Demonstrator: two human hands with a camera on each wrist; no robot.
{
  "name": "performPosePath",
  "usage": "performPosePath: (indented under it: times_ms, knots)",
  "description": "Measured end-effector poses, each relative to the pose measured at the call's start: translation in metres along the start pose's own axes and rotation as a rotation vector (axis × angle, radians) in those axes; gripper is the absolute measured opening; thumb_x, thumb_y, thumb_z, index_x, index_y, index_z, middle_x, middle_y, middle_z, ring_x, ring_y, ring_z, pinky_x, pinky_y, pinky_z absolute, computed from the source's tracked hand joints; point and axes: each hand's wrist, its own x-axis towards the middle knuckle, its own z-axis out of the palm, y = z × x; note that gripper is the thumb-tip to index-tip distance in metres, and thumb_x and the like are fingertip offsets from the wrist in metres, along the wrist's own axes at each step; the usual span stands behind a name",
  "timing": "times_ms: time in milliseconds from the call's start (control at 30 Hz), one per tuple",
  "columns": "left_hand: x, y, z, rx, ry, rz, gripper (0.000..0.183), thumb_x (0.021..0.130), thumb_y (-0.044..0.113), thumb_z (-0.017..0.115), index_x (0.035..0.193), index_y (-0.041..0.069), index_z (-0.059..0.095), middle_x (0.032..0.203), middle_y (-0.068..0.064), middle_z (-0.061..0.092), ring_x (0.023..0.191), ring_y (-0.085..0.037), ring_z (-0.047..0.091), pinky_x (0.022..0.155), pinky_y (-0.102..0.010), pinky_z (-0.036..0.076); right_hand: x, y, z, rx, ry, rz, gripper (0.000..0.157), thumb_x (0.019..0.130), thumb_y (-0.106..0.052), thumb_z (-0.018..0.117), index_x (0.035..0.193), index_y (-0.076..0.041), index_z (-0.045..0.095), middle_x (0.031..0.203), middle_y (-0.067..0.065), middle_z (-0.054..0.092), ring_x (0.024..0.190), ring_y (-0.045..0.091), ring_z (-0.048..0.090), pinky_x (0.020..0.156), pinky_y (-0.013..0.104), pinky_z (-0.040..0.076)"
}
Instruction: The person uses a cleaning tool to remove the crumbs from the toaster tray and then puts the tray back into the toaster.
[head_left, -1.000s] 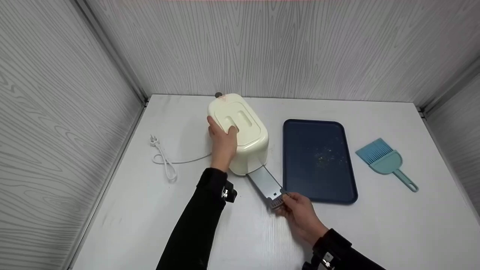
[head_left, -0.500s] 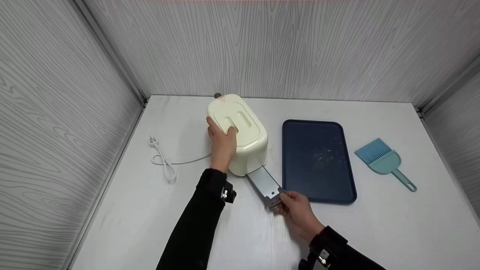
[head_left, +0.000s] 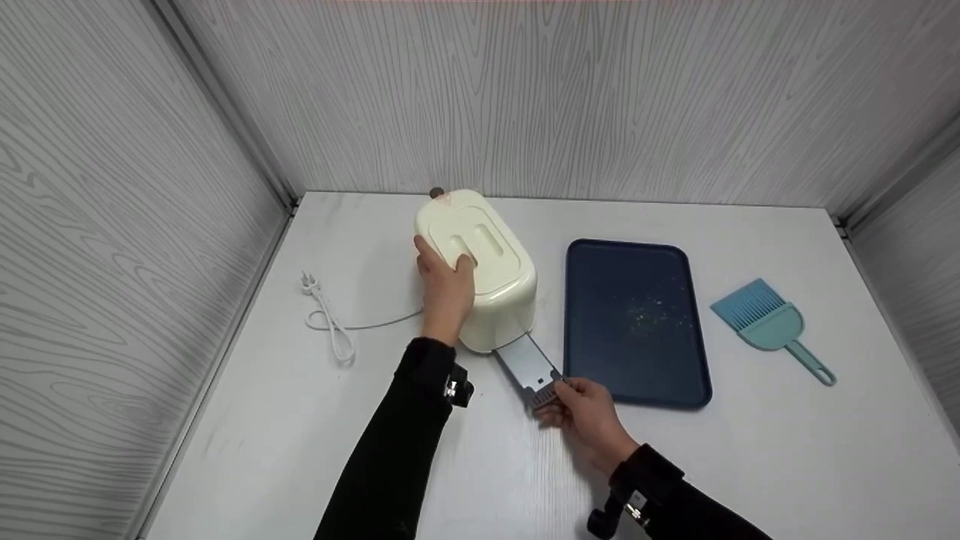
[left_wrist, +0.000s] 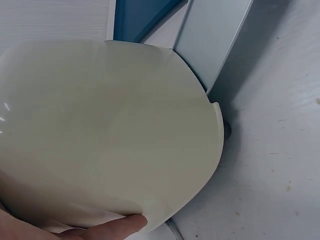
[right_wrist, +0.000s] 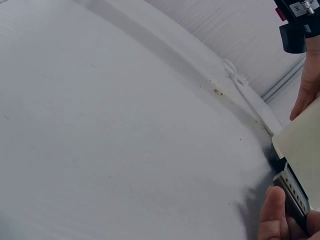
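Note:
A cream two-slot toaster (head_left: pixel 497 319) stands at an angle on the white table. My left hand (head_left: pixel 448 296) grips its left side, the thumb at the near slot and fingers along the wall. Out of the toaster's near end sticks a flat metal crumb tray (head_left: pixel 525 360), partly inside the body. With thumb and fingers my right hand (head_left: pixel 592 420) pinches the crumb tray's slotted outer end; the right wrist view shows this end (right_wrist: pixel 292 192) close up. In the left wrist view the cream wall (left_wrist: pixel 110 125) fills much of the picture, and the crumb tray (left_wrist: pixel 215 35) emerges beyond it.
A dark blue tray (head_left: pixel 600 330) with scattered crumbs lies right of the toaster. Farther right is a teal brush (head_left: pixel 772 326) with blue bristles. The toaster's white cord and plug (head_left: pixel 322 307) lie on the left. Grey wood-grain walls (head_left: pixel 525 97) border the table.
My right hand has moved slightly left and away from me with the crumb tray, which now stands a little deeper in the toaster. My left hand stays on the toaster.

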Motion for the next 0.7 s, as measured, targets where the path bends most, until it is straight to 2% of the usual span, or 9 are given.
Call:
performPosePath:
  times_ms: [133, 333, 433, 700]
  knots:
    - [0.0, 0.001, 0.0, 0.007, 0.009, 0.001, 0.089, 0.102, 0.03, 0.046, 0.164, 0.011, -0.014, 0.169, -0.021, 0.01, 0.147, -0.03, 0.032, 0.12, -0.04, 0.031, 0.0, -0.001, 0.003, 0.013, 0.005, 0.001, 0.035, 0.11, -0.011, 0.049, 0.135, 0.013, 0.049, 0.106, 0.024, 0.069, 0.081, 0.02, 0.071, 0.078, 0.034, 0.061]
    - [-0.001, 0.003, -0.002, 0.021, -0.01, -0.026, 0.089, 0.101, 0.032, 0.045, 0.164, 0.014, -0.016, 0.171, -0.019, 0.004, 0.145, -0.031, 0.035, 0.116, -0.042, 0.035, 0.001, -0.002, 0.003, 0.002, -0.029, -0.005, 0.036, 0.11, -0.011, 0.047, 0.137, 0.014, 0.047, 0.106, 0.026, 0.069, 0.083, 0.023, 0.072, 0.082, 0.039, 0.062]
    - [0.0, 0.003, -0.003, 0.026, -0.007, -0.032, 0.089, 0.102, 0.033, 0.045, 0.164, 0.014, -0.016, 0.171, -0.019, 0.004, 0.144, -0.031, 0.036, 0.116, -0.042, 0.036, 0.001, -0.003, 0.005, 0.007, -0.02, 0.0, 0.037, 0.11, -0.011, 0.048, 0.136, 0.015, 0.048, 0.107, 0.028, 0.069, 0.084, 0.025, 0.074, 0.085, 0.042, 0.062]
    - [0.002, 0.003, -0.006, 0.027, 0.011, -0.028, 0.089, 0.102, 0.032, 0.046, 0.164, 0.014, -0.015, 0.17, -0.021, 0.005, 0.144, -0.031, 0.036, 0.117, -0.042, 0.035, 0.005, -0.001, 0.012, 0.037, 0.001, 0.039, 0.036, 0.109, -0.01, 0.049, 0.135, 0.016, 0.049, 0.11, 0.028, 0.07, 0.089, 0.026, 0.075, 0.087, 0.039, 0.061]
